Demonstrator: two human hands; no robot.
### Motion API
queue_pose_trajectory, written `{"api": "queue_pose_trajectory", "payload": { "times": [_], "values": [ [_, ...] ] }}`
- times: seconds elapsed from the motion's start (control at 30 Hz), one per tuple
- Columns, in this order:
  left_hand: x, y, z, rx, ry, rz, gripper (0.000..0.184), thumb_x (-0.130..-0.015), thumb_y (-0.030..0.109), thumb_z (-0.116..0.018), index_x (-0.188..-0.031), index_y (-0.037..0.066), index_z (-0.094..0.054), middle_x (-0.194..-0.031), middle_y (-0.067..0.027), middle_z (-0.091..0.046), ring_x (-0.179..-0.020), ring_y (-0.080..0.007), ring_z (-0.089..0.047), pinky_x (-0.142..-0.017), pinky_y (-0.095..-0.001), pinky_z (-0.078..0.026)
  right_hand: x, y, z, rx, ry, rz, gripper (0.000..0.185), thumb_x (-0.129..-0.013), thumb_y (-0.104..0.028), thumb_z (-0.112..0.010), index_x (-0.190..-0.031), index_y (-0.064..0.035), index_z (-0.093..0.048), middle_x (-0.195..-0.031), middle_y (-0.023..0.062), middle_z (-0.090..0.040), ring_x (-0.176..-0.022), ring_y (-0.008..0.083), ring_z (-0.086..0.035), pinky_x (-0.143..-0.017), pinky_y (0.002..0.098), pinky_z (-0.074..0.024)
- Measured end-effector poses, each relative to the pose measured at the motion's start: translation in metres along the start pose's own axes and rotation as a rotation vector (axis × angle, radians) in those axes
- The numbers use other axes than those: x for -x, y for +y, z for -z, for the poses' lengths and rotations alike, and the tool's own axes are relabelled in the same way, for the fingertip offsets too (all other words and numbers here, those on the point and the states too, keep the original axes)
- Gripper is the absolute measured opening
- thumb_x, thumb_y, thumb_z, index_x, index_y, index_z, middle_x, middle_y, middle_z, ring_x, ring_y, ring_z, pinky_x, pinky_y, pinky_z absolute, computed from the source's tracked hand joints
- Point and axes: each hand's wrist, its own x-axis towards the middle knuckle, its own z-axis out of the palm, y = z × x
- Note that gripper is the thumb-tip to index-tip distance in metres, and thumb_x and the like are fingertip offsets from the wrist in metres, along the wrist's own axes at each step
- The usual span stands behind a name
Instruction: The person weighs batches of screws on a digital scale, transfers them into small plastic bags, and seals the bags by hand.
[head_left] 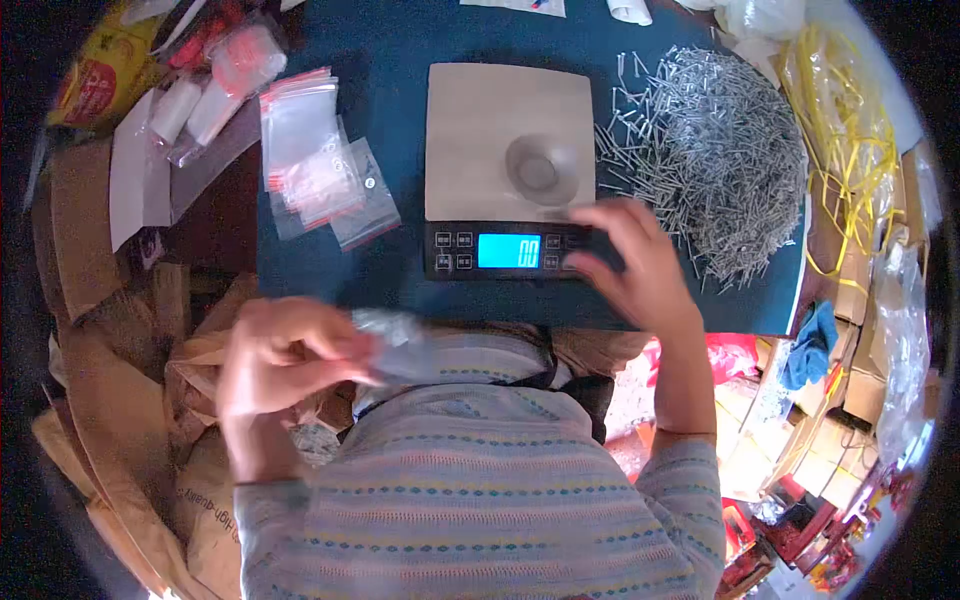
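Observation:
My left hand (290, 350), blurred by motion, pinches a small clear plastic bag (395, 345) in front of the table's near edge. What the bag holds, if anything, is too smeared to tell. At the right front corner of the digital scale (440, 150), my right hand (640, 260) has thumb and fingers apart, with nothing visible between them. A small round dish (540, 172), somewhat blurred, is on the scale's pale platform. The lit blue display (508, 251) reads 0.0. Right of the scale lies a big pile of metal nails or screws (720, 150).
Zip bags with red edges (315, 160) lie stacked left of the scale on the dark table (350, 280). Further left are plastic-wrapped packs (225, 90) and cardboard (85, 220). Yellow strapping (850, 150) hangs at the right. Brown paper (130, 420) is at the lower left.

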Motion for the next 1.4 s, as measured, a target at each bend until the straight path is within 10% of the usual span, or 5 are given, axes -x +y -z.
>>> {"api": "queue_pose_trajectory", "payload": {
  "times": [0.3,0.6,0.7,1.03,1.4],
  "values": [
    [0.05,0.009,0.037,-0.909,0.074,0.612,0.012,-0.074,0.002,-0.073,-0.083,-0.002,-0.066,-0.078,-0.0142,-0.067,-0.069,-0.0217,-0.068,-0.063,-0.033,-0.053,0.017,0.079,0.005,0.364,0.18,-0.398,0.065,-0.069,-0.025,-0.079,-0.123,-0.0001,-0.051,-0.112,0.0233,-0.054,-0.105,0.0405,-0.052,-0.091,0.0439,-0.043],
    [-0.029,-0.037,-0.018,-0.977,0.331,-0.125,0.028,-0.081,0.001,-0.063,-0.109,0.005,-0.064,-0.123,-0.0166,-0.059,-0.108,-0.0318,-0.061,-0.089,-0.0369,-0.051,-0.015,0.094,0.0,0.406,0.194,-0.285,0.057,-0.066,-0.017,-0.08,-0.117,-0.0069,-0.058,-0.113,0.0233,-0.055,-0.102,0.0392,-0.055,-0.089,0.0423,-0.0457],
    [-0.052,-0.068,-0.037,-0.959,0.379,-0.014,0.038,-0.079,-0.004,-0.061,-0.115,0.006,-0.061,-0.132,-0.0176,-0.052,-0.116,-0.0326,-0.055,-0.094,-0.037,-0.049,-0.013,0.091,-0.001,0.253,0.195,-0.265,0.047,-0.067,-0.011,-0.076,-0.111,-0.0073,-0.061,-0.113,0.0213,-0.056,-0.102,0.0364,-0.056,-0.087,0.0415,-0.0464],
    [-0.056,-0.066,-0.021,-0.801,0.585,-0.197,0.018,-0.083,-0.005,-0.059,-0.099,-0.001,-0.065,-0.091,-0.0179,-0.066,-0.083,-0.0332,-0.065,-0.073,-0.0365,-0.051,-0.009,0.109,0.036,-0.212,0.199,-0.496,0.031,-0.07,-0.003,-0.071,-0.1,-0.0079,-0.07,-0.083,-0.0012,-0.066,-0.069,0.0059,-0.055,-0.063,0.0207,-0.0431],
    [-0.047,-0.037,-0.031,-0.711,0.597,-0.193,0.032,-0.084,-0.009,-0.057,-0.113,0.003,-0.065,-0.098,-0.0167,-0.067,-0.088,-0.0287,-0.066,-0.078,-0.0339,-0.051,-0.069,0.026,0.042,-0.404,-0.095,-0.29,0.025,-0.077,-0.004,-0.072,-0.102,-0.0053,-0.069,-0.089,0.0019,-0.068,-0.074,0.0055,-0.059,-0.064,0.0212,-0.0467]
  ]
}}
